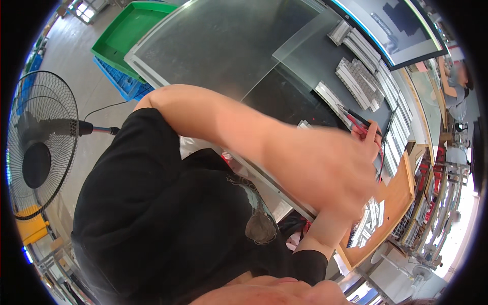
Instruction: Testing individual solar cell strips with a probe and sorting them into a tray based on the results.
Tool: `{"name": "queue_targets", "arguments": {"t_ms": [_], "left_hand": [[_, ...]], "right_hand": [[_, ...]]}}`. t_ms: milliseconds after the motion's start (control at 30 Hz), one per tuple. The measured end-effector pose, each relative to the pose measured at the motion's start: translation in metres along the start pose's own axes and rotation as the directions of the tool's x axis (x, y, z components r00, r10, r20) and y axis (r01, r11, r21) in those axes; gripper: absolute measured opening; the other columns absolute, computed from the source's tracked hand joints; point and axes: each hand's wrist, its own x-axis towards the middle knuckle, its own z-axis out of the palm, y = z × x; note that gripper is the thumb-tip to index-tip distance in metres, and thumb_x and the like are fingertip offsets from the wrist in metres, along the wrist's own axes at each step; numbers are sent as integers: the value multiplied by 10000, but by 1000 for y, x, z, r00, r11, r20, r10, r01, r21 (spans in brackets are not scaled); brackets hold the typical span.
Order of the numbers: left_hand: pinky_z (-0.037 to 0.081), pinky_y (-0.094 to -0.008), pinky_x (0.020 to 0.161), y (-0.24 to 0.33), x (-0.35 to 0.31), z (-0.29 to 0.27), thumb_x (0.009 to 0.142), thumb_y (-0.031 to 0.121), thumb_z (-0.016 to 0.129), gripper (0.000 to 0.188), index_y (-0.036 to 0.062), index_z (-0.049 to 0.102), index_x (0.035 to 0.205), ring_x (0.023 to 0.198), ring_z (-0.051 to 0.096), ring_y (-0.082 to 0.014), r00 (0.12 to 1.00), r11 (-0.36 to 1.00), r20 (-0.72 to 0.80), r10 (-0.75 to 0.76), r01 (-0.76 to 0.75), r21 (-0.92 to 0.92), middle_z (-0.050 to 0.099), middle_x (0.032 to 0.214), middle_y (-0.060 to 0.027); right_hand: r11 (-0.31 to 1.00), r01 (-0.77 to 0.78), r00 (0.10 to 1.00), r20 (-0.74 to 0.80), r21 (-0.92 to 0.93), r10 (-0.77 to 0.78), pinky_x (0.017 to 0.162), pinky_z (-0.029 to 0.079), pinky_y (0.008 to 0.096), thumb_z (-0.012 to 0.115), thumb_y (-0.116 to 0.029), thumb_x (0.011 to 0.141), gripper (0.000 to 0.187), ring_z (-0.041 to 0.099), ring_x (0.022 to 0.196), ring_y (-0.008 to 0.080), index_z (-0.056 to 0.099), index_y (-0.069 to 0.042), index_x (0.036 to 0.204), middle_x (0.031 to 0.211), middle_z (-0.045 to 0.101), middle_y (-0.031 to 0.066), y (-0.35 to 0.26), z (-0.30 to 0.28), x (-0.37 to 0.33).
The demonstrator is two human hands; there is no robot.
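My left arm reaches across from the left, and my left hand (338, 170) is a blur close to the camera. It covers much of my right hand, and its fingers are too smeared to read. Beyond it show the fingers of my right hand (373, 138), closed on a pair of thin, pointed probes (358, 121), one red and one black, with cables trailing down. The probe tips are at or just above a narrow silver strip (329, 96) on the dark worktop. Whether they touch it I cannot tell.
Several silver strips (361, 84) lie in rows beyond, beside a monitor (401, 30). A clear sheet (300, 48) rests on the worktop (218, 46). More strips fill a wooden tray (394, 208) on the right. Left are a green crate (127, 28), a blue crate (119, 79) and a fan (40, 137).
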Motion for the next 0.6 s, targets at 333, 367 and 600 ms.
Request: {"name": "queue_targets", "arguments": {"t_ms": [333, 367, 600], "left_hand": [[326, -348, 889, -105, -96, 24, 739, 188, 596, 336, 120, 504, 1055, 1017, 448, -212, 777, 780, 257, -574, 424, 459, 530, 1023, -73], [323, -348, 890, -104, -94, 26, 740, 190, 594, 330, 124, 505, 1051, 1017, 448, -213, 763, 776, 264, -590, 444, 448, 524, 1035, -81], [323, -336, 872, -114, -97, 38, 758, 182, 571, 287, 141, 510, 1036, 999, 457, -197, 777, 756, 226, -587, 426, 496, 531, 1006, -78]], "right_hand": [[999, 11, 1000, 26, 31, -11, 523, 500, 243, 498, -271, 857, 323, 603, 622, 197, 474, 24, 987, 806, 528, 125, 0, -3, 1], [999, 20, 1000, 18, 26, -21, 522, 500, 242, 499, -273, 856, 326, 604, 624, 198, 473, 25, 987, 809, 528, 128, -1, -2, 0], [999, 21, 999, 31, 34, -22, 518, 502, 238, 498, -270, 857, 322, 604, 625, 195, 474, 26, 981, 804, 530, 127, -1, -2, 0]]}}
